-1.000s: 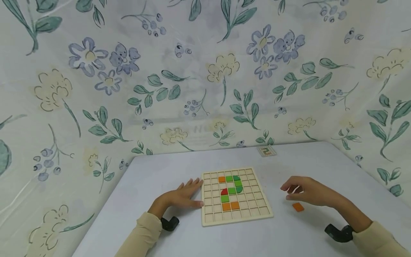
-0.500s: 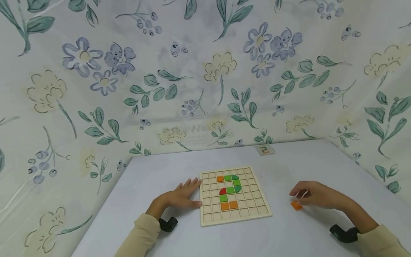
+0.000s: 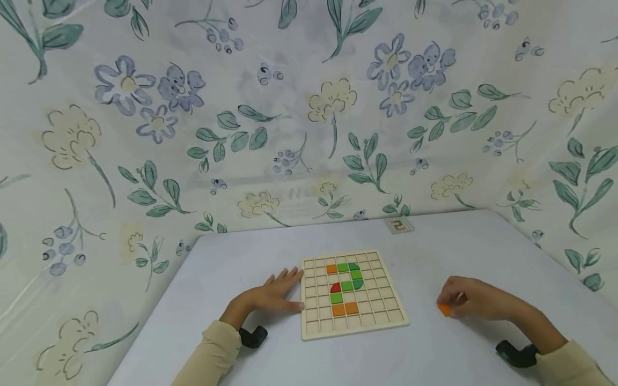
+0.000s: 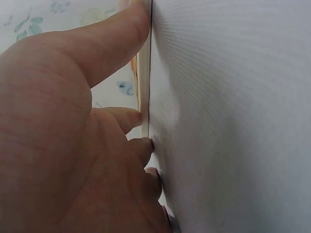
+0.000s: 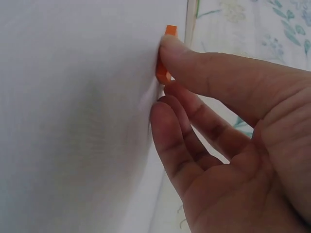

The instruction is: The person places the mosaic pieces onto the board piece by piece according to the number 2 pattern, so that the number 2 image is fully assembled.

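Observation:
A square wooden grid board [image 3: 381,308] lies on the table, with several orange, green and red tiles set in its cells in a winding shape. My left hand [image 3: 274,294] touches the board's left edge, fingers spread and thumb stretched along it; in the left wrist view its thumb and fingers meet the board's pale rim [image 4: 144,87]. Right of the board, my right hand [image 3: 475,301] pinches a loose orange tile [image 3: 444,310] between thumb and fingers, low at the table. The right wrist view shows the thumb over the orange tile [image 5: 164,74], partly covering it.
A small patterned card [image 3: 399,225] lies near the far edge of the white table [image 3: 270,249]. Behind it hangs a flowered cloth [image 3: 289,134]. Dark wrist devices sit at both cuffs.
My right hand has moved right and down onto the orange tile and now pinches it. The left hand stays against the board. The view has shifted slightly.

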